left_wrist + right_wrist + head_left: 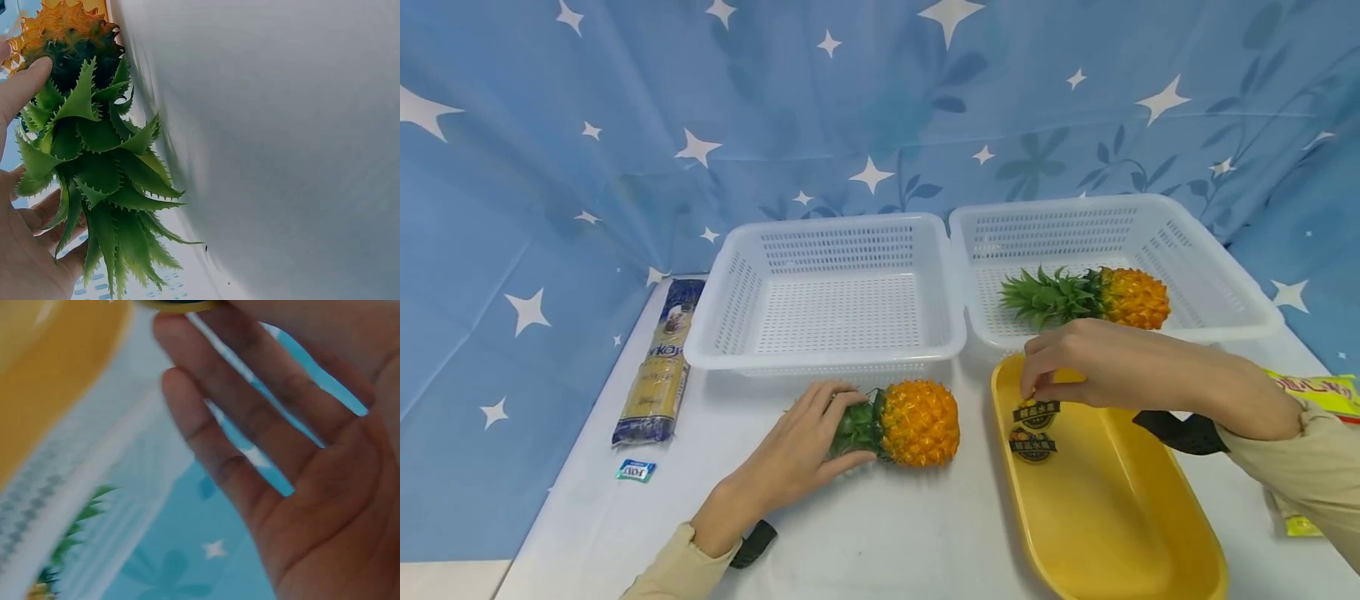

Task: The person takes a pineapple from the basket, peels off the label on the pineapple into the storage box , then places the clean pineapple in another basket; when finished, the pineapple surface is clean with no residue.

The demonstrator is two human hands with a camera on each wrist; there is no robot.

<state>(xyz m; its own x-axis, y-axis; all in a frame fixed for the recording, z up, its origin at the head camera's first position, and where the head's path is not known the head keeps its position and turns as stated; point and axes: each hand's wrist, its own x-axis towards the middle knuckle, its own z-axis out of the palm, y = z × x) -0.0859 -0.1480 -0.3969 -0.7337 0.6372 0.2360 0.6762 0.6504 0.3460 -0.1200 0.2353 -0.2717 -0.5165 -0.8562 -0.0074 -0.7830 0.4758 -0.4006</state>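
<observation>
A toy pineapple with an orange body and green leaves lies on the white table in front of the left basket. My left hand grips it by its leaves, the thumb near where crown meets body and the other fingers behind the leaves. Over the far end of a yellow basin, my right hand pinches a small dark fruit label between thumb and fingertips. Just below it, a second dark label is in the basin. Only an edge of the pinched label shows in the right wrist view.
Two white plastic baskets stand side by side at the back: the left basket and the right basket, which holds another pineapple. Far left lie a pasta bag and a small sachet. A yellow packet is at right.
</observation>
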